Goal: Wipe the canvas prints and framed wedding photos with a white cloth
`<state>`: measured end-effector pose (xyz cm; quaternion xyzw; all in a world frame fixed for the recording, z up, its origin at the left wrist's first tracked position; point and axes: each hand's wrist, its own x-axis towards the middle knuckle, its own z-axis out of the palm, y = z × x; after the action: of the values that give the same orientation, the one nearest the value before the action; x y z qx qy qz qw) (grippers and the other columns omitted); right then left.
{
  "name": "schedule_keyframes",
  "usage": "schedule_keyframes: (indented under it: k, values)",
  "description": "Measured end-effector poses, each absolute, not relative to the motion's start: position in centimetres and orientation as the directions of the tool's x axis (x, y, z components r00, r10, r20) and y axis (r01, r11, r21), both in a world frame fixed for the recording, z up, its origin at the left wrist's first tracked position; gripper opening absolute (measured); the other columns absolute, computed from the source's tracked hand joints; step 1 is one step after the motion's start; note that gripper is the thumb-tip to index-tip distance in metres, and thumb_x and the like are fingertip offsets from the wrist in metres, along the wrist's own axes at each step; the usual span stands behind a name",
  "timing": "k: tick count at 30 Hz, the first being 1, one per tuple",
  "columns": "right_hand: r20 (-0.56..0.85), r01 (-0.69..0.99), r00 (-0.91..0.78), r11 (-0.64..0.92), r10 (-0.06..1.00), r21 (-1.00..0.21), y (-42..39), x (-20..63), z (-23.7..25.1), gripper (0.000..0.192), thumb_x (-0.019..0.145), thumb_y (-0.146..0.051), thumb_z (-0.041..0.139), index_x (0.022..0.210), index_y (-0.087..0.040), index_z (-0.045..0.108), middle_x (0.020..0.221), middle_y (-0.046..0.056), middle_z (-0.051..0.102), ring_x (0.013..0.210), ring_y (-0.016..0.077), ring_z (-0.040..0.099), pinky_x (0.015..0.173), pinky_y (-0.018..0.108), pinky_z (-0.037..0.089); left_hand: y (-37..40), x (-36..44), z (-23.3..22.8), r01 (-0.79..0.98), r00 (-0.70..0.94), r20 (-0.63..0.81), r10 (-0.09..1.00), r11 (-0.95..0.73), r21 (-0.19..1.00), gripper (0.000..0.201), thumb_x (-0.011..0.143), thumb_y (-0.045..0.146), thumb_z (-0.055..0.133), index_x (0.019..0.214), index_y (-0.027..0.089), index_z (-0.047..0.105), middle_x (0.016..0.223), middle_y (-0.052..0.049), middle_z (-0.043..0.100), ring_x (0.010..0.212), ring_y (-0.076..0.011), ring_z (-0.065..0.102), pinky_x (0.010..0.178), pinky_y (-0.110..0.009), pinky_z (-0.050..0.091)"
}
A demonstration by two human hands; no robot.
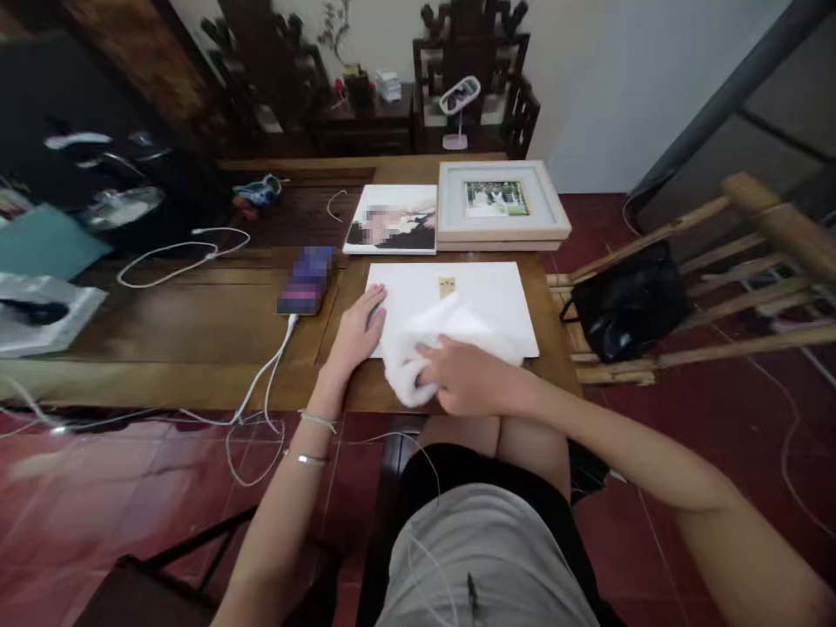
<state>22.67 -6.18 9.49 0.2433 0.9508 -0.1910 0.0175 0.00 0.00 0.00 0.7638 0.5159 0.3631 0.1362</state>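
A white panel (408,287) lies flat at the table's front edge. Near its top middle sits a small gold-coloured plate (447,286), like a picture hanger. My right hand (474,379) presses a bunched, fluffy white cloth (418,348) onto the panel's lower part, fingers curled into it. The cloth covers much of the front half and hangs slightly over the near edge. On the left side, my left hand (359,326) rests on the panel's edge with its fingers stretched out and the thumb apart.
Behind the panel lie a photo print (392,218) and a light wooden picture frame (502,200). A phone (306,279) with a white cable (265,374) is to the left. A bamboo chair (718,309) holding a black bag (627,305) stands at right.
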Motion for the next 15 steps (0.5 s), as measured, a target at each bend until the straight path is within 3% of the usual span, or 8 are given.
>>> schedule_keyframes:
  k: [4,9,12,15]
  values:
    - [-0.106,0.593,-0.798,0.741,0.593,-0.315,-1.0,23.0,8.9,0.038,0.072,-0.002,0.043,0.097,-0.017,0.068,0.116,0.012,0.067,0.112,0.0273,0.059,0.104,0.046,0.035,0.1,0.4,-0.1,0.687,0.19,0.419,0.888,-0.425,0.589,0.039,0.091,0.026,0.045,0.125,0.013,0.06,0.137,-0.014,0.056,0.131,-0.0249,0.049,0.112,-0.046,0.037]
    - [0.021,0.661,-0.724,0.703,0.689,-0.264,3.9,21.7,7.6,0.05,0.078,-0.001,0.04,0.124,-0.01,0.057,0.133,0.018,0.057,0.138,0.0327,0.034,0.111,0.057,0.021,0.0,0.6,0.2,0.649,0.162,0.403,0.901,-0.404,0.644,0.039,0.092,0.032,0.046,0.124,0.014,0.061,0.136,-0.013,0.057,0.132,-0.0263,0.049,0.113,-0.046,0.035]
    - [0.021,0.766,-0.623,0.616,0.782,-0.183,4.6,19.3,6.8,0.05,0.083,-0.004,0.039,0.13,-0.009,0.053,0.148,0.021,0.039,0.141,0.0404,0.024,0.108,0.068,0.017,-0.1,0.4,0.4,0.568,0.078,0.367,0.927,-0.344,0.747,0.047,0.096,0.043,0.041,0.126,0.013,0.06,0.135,-0.014,0.058,0.129,-0.0268,0.051,0.113,-0.045,0.035]
    - [-0.004,0.786,-0.614,0.611,0.789,-0.094,3.2,16.7,6.1,0.047,0.083,-0.006,0.043,0.127,-0.011,0.058,0.154,0.02,0.029,0.142,0.0446,0.018,0.107,0.072,0.013,0.1,0.0,0.4,0.355,-0.023,0.338,0.941,-0.308,0.882,0.059,0.098,0.056,0.03,0.133,0.015,0.054,0.141,-0.014,0.052,0.132,-0.0261,0.048,0.113,-0.044,0.034]
